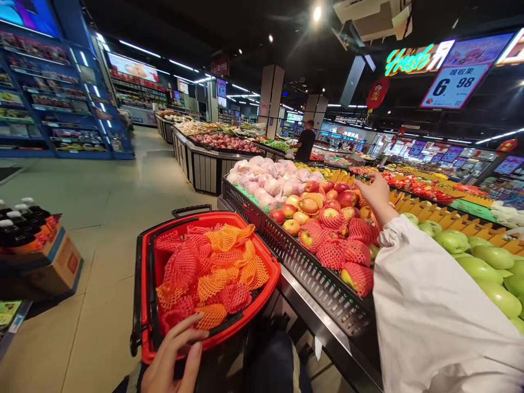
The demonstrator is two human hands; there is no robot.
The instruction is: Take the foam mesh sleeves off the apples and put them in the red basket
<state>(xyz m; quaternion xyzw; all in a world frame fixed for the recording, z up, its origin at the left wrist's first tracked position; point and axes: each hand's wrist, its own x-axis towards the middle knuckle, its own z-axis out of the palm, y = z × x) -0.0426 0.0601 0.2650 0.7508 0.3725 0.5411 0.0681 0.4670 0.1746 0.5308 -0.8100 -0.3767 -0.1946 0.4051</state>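
bright ceiling lights, dark ceiling, edges warped

My left hand rests on the near rim of the basket, which sits left of the counter. My right hand reaches over the netted apples on it. Pears lie right of that hand, wrapped fruit beyond it, and bottles far to my left.
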